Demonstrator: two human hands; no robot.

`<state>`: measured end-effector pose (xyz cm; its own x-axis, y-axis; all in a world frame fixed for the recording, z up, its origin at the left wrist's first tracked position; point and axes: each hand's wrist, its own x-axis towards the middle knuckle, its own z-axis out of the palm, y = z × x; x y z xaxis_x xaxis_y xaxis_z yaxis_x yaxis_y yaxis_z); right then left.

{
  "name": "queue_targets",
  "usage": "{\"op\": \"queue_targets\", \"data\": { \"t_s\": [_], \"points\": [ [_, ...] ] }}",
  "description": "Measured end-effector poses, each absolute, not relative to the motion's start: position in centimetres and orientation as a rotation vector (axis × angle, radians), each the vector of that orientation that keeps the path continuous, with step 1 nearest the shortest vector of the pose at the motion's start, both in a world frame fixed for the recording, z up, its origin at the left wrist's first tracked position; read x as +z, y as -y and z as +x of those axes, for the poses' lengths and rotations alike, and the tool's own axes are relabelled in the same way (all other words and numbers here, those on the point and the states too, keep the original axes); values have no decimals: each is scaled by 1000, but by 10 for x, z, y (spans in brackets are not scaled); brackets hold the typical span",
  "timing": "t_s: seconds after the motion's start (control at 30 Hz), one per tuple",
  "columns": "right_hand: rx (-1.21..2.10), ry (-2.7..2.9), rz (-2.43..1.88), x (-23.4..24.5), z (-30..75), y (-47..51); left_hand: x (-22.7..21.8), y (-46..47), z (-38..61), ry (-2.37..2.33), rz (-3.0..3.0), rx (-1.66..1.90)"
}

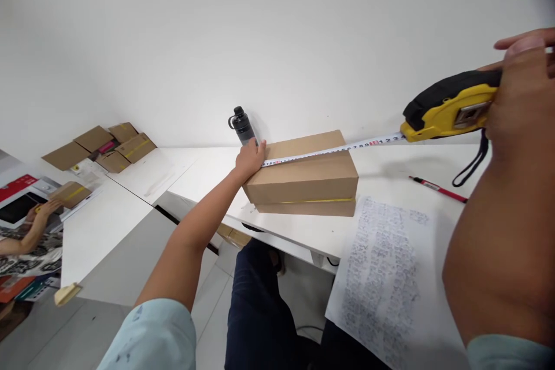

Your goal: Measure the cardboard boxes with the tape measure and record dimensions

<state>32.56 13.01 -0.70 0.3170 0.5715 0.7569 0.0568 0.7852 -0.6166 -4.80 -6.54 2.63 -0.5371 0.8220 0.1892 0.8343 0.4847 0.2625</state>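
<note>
The right hand (522, 87) is wrapped around a yellow and black tape measure (455, 105), raised above the desk (295, 232). The left hand (250, 157) is partly curled at the left end of a cardboard box (303, 172); the blade (312, 154) emerges beside its thumb, though I cannot tell whether its fingers pinch it. Of the 2 hands, the left is nearer, touching the box; the right is well apart. The box's long axis runs left to right, and the blade roughly follows it, extending past the right end. Farther out, a bottle (243, 130) stands behind the left hand.
</note>
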Motion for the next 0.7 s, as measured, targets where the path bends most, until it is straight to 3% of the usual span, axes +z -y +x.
{"op": "queue_targets", "data": {
  "t_s": [0.17,0.7],
  "points": [
    [447,1058,-621,-8,311,-154,24,54,-54,2726,-1555,-263],
    [865,1145,-763,-16,240,-124,26,53,-58,2858,-1525,-338]
  ]
}}
